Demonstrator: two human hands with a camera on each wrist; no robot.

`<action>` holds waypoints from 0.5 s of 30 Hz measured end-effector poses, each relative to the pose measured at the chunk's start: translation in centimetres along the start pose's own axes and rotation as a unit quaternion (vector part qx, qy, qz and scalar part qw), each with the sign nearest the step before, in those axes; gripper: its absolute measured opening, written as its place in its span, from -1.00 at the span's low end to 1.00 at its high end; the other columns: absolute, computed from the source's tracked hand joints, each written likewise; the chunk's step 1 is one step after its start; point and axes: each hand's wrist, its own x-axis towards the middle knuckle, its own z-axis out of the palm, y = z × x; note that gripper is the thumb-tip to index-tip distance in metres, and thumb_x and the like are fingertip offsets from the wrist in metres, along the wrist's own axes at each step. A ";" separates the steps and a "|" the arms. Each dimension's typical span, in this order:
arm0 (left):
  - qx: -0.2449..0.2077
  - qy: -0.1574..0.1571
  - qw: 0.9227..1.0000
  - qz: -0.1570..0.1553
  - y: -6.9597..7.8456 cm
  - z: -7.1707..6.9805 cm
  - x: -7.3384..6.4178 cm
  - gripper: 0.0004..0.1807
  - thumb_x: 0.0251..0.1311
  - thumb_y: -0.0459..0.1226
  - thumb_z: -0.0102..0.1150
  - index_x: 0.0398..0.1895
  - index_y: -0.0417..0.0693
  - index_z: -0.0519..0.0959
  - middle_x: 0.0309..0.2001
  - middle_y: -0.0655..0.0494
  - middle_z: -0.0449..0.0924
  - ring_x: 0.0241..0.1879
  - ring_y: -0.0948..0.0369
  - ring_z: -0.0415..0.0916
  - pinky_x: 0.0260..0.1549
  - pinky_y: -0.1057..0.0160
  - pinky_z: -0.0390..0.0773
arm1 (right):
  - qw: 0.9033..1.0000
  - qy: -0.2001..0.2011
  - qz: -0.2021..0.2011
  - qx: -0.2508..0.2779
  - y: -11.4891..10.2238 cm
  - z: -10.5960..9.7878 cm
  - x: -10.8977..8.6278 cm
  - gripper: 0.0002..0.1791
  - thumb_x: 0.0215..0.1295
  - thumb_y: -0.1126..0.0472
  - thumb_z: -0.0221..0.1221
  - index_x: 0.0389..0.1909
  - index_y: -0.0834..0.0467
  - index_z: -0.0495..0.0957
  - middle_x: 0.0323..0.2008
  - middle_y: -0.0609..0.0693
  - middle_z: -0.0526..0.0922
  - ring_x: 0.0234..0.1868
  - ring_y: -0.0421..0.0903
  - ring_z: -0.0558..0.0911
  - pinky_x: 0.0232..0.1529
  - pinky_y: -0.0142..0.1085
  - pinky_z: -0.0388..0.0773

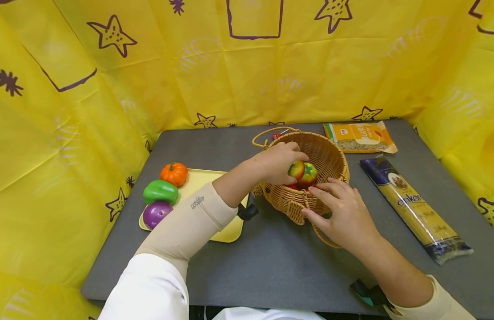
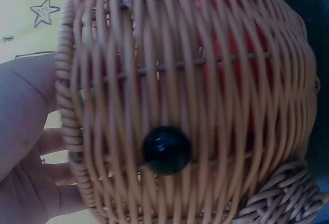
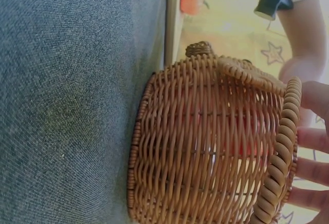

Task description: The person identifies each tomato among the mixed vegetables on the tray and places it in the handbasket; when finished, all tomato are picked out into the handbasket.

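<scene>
A wicker basket (image 1: 324, 153) with a dark round bead (image 2: 167, 150) on its side stands mid-table. Inside it lie a green-topped fruit (image 1: 309, 175) and some red things, which show through the weave in both wrist views. My left hand (image 1: 280, 163) reaches over the left rim, thumb and fingers around a red-and-green fruit (image 1: 296, 170); its fingertips are partly hidden. On the near right side, my right hand (image 1: 344, 213) rests by the rim with its fingers spread. Its fingers (image 3: 312, 170) lie behind the twisted handle (image 3: 280, 157) in the right wrist view.
A yellow tray (image 1: 230, 229) at the left has an orange pumpkin (image 1: 174, 174), a green pepper (image 1: 160, 192) and a purple round vegetable (image 1: 156, 214) along its edge. On the right lie a long pasta pack (image 1: 415, 206) and an orange-and-yellow food bag (image 1: 359, 137). Yellow cloth (image 1: 247, 80) surrounds the table.
</scene>
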 end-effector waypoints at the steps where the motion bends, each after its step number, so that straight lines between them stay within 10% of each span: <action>1: -0.004 -0.001 1.000 -0.002 0.0 0.2 0.1 -0.30 0.27 -0.03 0.35 0.48 0.17 0.41 0.38 0.01 0.34 0.26 0.01 0.38 0.14 0.15 0.51 | 1.000 0.000 0.000 0.000 0.0 0.0 0.0 -0.40 -0.11 -0.01 0.59 0.02 0.13 0.76 -0.05 0.12 0.71 0.20 0.27 0.58 -0.07 0.56 0.43; 15: -0.045 0.066 0.996 -0.037 -1.7 -0.2 -3.6 -0.28 0.27 0.04 0.33 0.49 0.22 0.39 0.49 0.04 0.25 0.46 -0.05 0.16 0.37 -0.02 0.38 | 1.000 -0.020 0.010 -0.004 0.2 -0.2 -0.2 -0.40 -0.02 -0.04 0.54 0.07 0.10 0.73 0.01 0.12 0.71 0.25 0.25 0.55 0.01 0.56 0.39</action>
